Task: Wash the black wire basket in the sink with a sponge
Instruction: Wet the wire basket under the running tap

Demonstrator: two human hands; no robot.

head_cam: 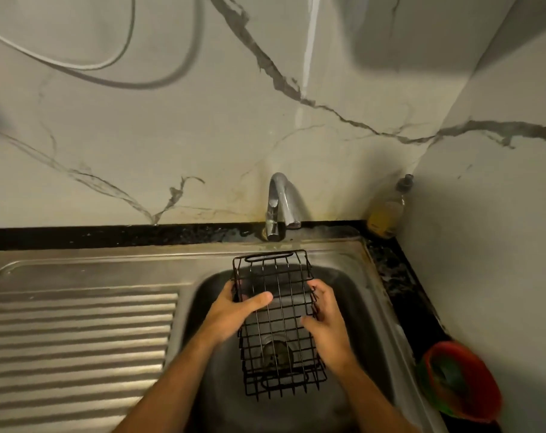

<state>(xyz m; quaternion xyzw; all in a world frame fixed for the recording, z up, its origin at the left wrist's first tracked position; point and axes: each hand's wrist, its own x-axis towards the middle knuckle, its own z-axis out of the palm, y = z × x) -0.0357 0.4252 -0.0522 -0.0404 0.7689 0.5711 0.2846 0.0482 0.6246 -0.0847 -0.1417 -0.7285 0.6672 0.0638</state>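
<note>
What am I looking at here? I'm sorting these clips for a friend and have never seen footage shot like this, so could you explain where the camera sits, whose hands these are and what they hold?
There is no machine here. The camera is worn on a person's head and looks forward and down, so you see that person's own bare arms reaching away from you. The left hand and the right hand each grip a side of a black wire basket, held over the bowl of a steel sink. Through the wires you can see the drain. Behind it stands the tap, with no water visibly running. A soap bottle sits in the corner, and a red bowl rests on the dark counter to the right. The ribbed draining board lies to the left. No sponge is clearly visible.
</note>
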